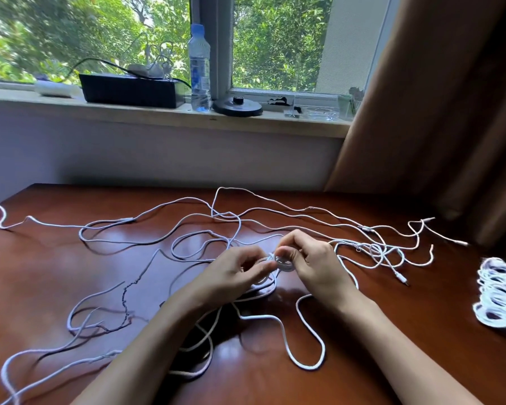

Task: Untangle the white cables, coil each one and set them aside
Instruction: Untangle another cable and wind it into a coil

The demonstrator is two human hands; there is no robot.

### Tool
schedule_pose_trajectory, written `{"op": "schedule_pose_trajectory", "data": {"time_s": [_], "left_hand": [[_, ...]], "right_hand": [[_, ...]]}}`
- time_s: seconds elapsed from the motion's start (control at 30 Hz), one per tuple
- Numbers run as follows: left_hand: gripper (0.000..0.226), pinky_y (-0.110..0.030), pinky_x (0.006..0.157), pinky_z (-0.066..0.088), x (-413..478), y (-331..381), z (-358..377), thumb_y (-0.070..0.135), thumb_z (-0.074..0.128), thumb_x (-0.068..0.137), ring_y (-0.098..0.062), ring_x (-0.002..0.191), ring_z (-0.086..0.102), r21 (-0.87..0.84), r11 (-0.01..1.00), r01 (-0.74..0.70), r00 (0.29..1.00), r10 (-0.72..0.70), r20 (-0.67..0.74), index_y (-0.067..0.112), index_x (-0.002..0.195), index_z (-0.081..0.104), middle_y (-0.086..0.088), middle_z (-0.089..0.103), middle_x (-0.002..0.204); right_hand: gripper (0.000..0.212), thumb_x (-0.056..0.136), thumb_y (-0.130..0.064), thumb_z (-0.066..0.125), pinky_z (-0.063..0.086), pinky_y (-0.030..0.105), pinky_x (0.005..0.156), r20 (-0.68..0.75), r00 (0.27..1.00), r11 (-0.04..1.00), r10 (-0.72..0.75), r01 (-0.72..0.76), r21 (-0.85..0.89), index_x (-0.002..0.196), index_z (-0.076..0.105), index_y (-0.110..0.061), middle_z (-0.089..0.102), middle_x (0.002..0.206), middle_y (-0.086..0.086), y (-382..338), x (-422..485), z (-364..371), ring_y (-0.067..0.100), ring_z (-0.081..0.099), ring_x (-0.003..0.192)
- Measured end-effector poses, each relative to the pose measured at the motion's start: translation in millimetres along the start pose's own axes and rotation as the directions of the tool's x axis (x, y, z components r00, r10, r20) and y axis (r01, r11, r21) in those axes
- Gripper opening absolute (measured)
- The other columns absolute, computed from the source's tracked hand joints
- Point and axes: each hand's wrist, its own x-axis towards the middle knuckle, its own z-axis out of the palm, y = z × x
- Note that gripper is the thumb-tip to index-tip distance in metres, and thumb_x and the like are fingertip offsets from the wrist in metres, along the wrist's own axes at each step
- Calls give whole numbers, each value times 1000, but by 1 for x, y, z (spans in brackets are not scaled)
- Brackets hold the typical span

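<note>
Both forearms reach forward, wrists angled inward. The left hand (231, 271) and right hand (310, 258) meet fingertip to fingertip, pinching 1 small coil (279, 263) of white cable between them. Loose cables (158, 238) sprawl around both hands.

Two hands (234, 273) (313, 261), one tangle of white cables (308, 367), one coiled bundle (500, 296), one water bottle (199, 68)

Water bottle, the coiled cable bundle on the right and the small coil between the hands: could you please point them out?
water bottle (200, 73), head view, on its label.
cable bundle (498, 290), head view, middle of its loops.
small coil (281, 263), head view, its visible front loop.
</note>
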Motion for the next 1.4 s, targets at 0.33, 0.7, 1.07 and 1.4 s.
{"op": "schedule_pose_trajectory", "data": {"time_s": [0.33, 0.7, 1.07, 1.4], "left_hand": [[17, -30, 60, 40, 2, -1, -1, 28, 69, 89, -6, 59, 43, 250, 966, -71, 996, 83, -37, 22, 77, 58, 3, 54, 64], [12, -34, 64, 52, 4, -4, 0, 22, 65, 80, -12, 69, 60, 413, 908, -72, 986, 127, -108, 26, 91, 68, 15, 57, 66], [9, -28, 63, 31, -1, 12, 10, 25, 57, 90, -13, 89, 50, 521, 833, -188, 971, 236, -27, 22, 82, 56, 6, 58, 86], [21, -19, 63, 35, 1, 25, 16, 12, 56, 87, 3, 67, 44, 142, 983, -116, 973, 141, -184, 30, 76, 55, 18, 50, 67]], "right_hand": [[12, 92, -19, 60, 39, 15, 56, 5, 998, 997, 56, -56, -60, 85, 69, -24, 64, 69, -22, -1, -1, -3, -9, 56, 54], [15, 92, -28, 53, 56, 41, 64, -34, 995, 993, 97, -95, 67, 83, 64, -26, 70, 71, -12, -5, -1, 5, 9, 68, 63], [15, 93, -20, 71, 52, 33, 48, -56, 981, 960, 188, -172, 221, 81, 75, -29, 66, 58, -3, -5, 0, -9, 14, 60, 43], [12, 93, -23, 71, 39, 28, 54, -32, 967, 941, 252, -237, 242, 81, 76, -24, 62, 60, 4, 8, 4, -14, 8, 45, 52]]}}
